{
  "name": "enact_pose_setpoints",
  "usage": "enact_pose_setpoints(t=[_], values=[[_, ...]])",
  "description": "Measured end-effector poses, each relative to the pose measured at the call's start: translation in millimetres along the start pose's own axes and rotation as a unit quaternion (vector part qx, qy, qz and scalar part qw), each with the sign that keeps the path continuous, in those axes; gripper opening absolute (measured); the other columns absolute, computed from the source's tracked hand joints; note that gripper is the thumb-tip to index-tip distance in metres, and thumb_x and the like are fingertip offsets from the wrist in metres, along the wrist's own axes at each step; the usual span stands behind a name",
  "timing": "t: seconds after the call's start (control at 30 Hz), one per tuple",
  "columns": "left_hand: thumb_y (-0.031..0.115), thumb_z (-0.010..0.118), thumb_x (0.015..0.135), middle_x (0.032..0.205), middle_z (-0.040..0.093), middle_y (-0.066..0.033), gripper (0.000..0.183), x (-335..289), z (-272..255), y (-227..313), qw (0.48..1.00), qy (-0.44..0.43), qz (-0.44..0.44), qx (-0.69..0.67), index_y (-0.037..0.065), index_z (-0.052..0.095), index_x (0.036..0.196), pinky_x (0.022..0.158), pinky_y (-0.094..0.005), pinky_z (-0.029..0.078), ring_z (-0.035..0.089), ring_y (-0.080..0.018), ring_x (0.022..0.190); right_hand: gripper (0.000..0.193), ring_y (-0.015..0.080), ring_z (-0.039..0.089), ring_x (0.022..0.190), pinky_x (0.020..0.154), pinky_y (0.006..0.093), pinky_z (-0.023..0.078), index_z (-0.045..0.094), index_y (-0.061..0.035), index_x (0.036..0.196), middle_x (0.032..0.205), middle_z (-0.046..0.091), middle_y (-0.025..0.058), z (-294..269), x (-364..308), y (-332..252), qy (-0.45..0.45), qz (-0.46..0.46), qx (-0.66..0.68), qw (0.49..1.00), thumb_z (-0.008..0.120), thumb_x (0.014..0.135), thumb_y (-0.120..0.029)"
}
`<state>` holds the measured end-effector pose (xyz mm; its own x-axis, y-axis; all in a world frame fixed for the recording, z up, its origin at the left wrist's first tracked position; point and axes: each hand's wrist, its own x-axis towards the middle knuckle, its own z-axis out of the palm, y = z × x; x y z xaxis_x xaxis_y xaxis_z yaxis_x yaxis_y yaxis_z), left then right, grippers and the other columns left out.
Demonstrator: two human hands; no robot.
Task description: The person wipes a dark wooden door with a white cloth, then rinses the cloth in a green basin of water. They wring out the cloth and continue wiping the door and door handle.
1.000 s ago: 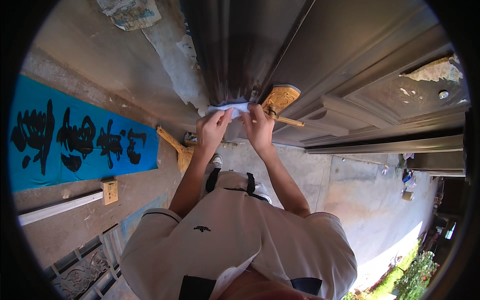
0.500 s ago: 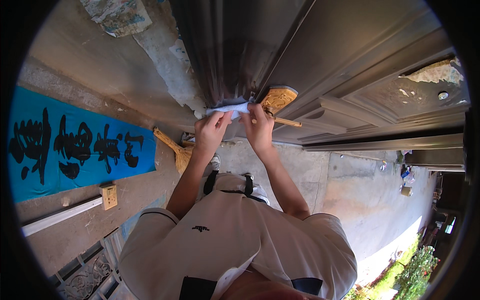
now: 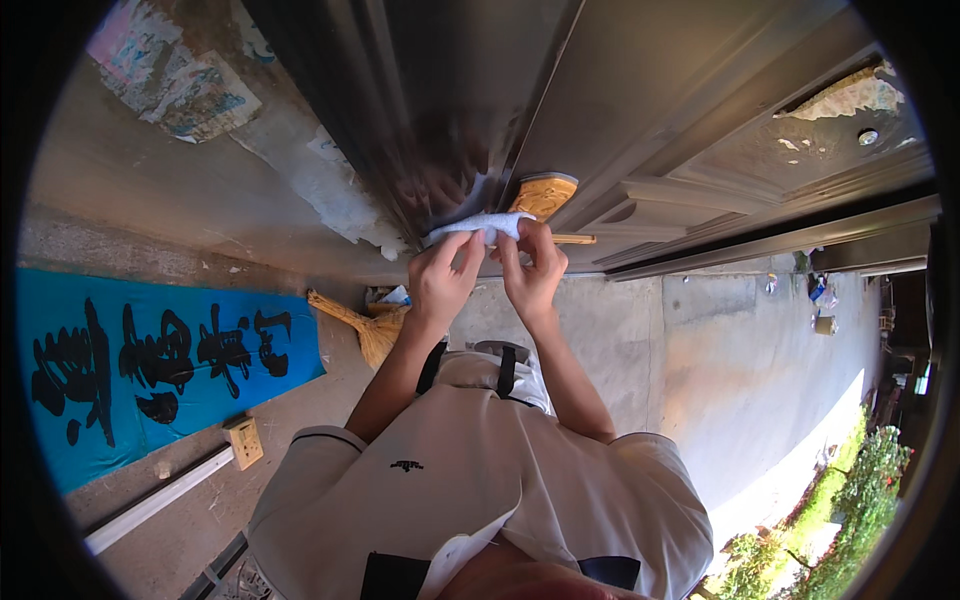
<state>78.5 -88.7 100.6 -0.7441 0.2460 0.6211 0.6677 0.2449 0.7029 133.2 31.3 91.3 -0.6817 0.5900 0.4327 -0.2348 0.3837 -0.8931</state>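
A small white cloth (image 3: 488, 226), folded into a long strip, lies sideways between my two hands, close to the dark door frame (image 3: 430, 110). My left hand (image 3: 442, 282) pinches its lower edge near the middle with thumb and fingers. At its right end, my right hand (image 3: 535, 270) grips it with bent fingers. Just beyond my right hand is a gold door handle plate (image 3: 545, 192), partly covered by the cloth and fingers. Its lever (image 3: 576, 239) sticks out to the right. Faint reflections of the hands show on the glossy frame.
The panelled dark door (image 3: 690, 130) fills the upper right. On the left wall hang a blue banner (image 3: 200, 350) with black brushwork and a socket box (image 3: 243, 443). A straw broom (image 3: 375, 335) leans by the wall. Concrete floor (image 3: 600, 310) lies below; plants (image 3: 870, 490) stand lower right.
My right hand has shifted slightly right and down with its end of the cloth, now overlapping more of the handle. The whole view has turned a little, and the banner appears lower.
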Motion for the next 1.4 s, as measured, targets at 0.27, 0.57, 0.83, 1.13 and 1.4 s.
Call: enact_pose_setpoints(t=[0.27,0.57,0.83,1.13,1.4], values=[[0.003,0.068,0.095,0.072,0.074,-0.008,0.009,73.4,-32.7,79.8,0.997,0.073,0.039,0.01,-0.005,0.071,0.096,0.058,-0.0222,0.05,0.066,-0.009,0.062,0.018,0.0077,0.059,0.052,0.05,0.022,0.047,0.061,0.0002,0.091,0.062,0.06,0.0049,0.3,81.0,-83.4,0.003,-0.129,0.046,0.991,0.077,0.083,-0.001],[0.002,0.069,0.094,0.062,0.068,-0.0069,0.008,99.2,-55.3,104.5,0.961,0.253,0.072,0.088,-0.006,0.068,0.091,0.056,-0.0197,0.048,0.061,-0.0062,0.054,0.021,0.0046,0.053,0.051,0.048,0.0195,0.042,0.061,-0.0006,0.091,0.062,0.056,0.001,17.5,104.6,-131.3,-0.066,-0.187,0.163,0.966,0.078,0.079,0.001],[0.004,0.076,0.088,0.059,0.068,-0.0053,0.008,112.1,-39.0,111.2,0.961,0.261,0.088,0.017,0.0,0.069,0.086,0.049,-0.02,0.046,0.067,-0.0097,0.053,0.019,0.0039,0.056,0.053,0.049,0.0191,0.045,0.061,0.0009,0.092,0.061,0.058,0.0023,9.1,115.2,-132.0,-0.033,-0.195,0.168,0.966,0.077,0.082,-0.001],[-0.001,0.072,0.09,0.068,0.07,-0.0073,0.005,87.4,11.1,92.0,0.988,0.118,0.095,0.04,-0.003,0.068,0.094,0.058,-0.0239,0.052,0.068,-0.0115,0.061,0.018,0.0051,0.061,0.05,0.046,0.0196,0.046,0.059,0.0,0.085,0.058,0.063,0.0033,-28.7,99.0,-89.4,0.037,-0.096,0.086,0.991,0.077,0.086,-0.003],[-0.001,0.064,0.093,0.094,0.07,-0.0148,0.022,110.0,40.3,115.0,0.982,0.133,0.132,-0.003,-0.003,0.062,0.116,0.063,-0.0326,0.056,0.071,-0.026,0.075,0.017,0.0032,0.057,0.051,0.048,0.0186,0.044,0.062,-0.0002,0.084,0.058,0.06,0.0025,-35.2,138.3,-104.9,0.117,-0.178,0.038,0.976,0.079,0.082,-0.001]])
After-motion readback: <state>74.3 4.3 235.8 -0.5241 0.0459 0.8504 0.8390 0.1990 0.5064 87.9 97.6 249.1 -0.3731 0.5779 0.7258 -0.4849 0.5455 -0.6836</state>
